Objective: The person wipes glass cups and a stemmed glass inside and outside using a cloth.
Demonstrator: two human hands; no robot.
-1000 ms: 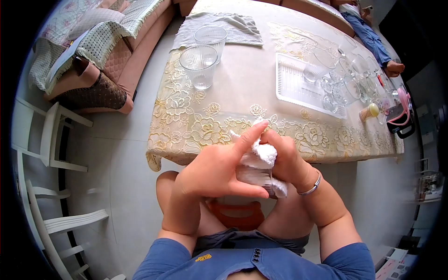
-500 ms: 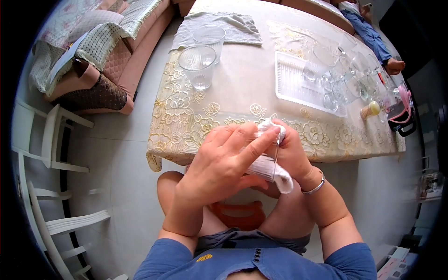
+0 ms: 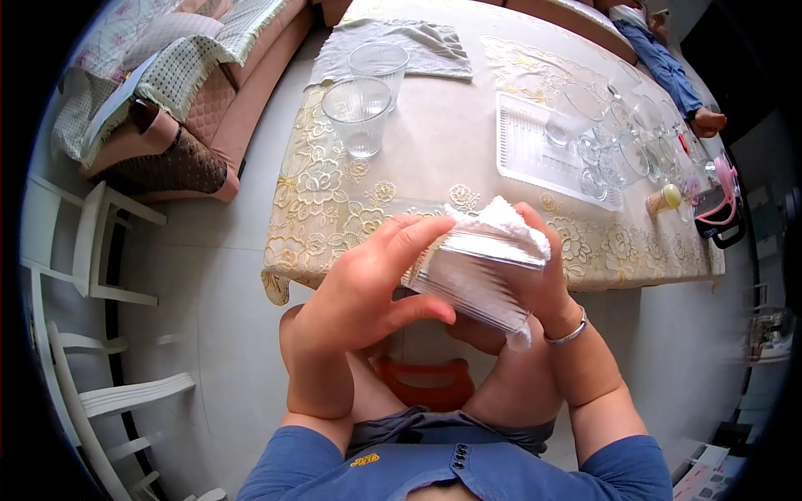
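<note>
A clear ribbed drinking glass (image 3: 480, 284) is tilted sideways above my lap, just in front of the table edge. My left hand (image 3: 372, 275) grips its left end between thumb and fingers. Around the right end, my right hand (image 3: 547, 271) presses a white cloth (image 3: 501, 224) against the glass. Cloth also shows through the glass wall, and a corner hangs below. The right fingers are partly hidden behind glass and cloth. Two clear ribbed glasses stand at the table's left: a nearer glass (image 3: 359, 125) and a farther glass (image 3: 384, 67).
A lace-patterned tablecloth (image 3: 418, 150) covers the table. On it are a grey towel (image 3: 434, 50), a white plastic tray (image 3: 518, 171), several glasses (image 3: 626, 154) and a yellow-topped jar (image 3: 664, 199). White chairs (image 3: 125, 242) stand left. Another person's jeans-clad leg (image 3: 660, 63) shows far right.
The glass has turned, showing more of its ribbed side. My left hand has shifted left, off the cloth end to the opposite end. The cloth now spreads more over the right end.
</note>
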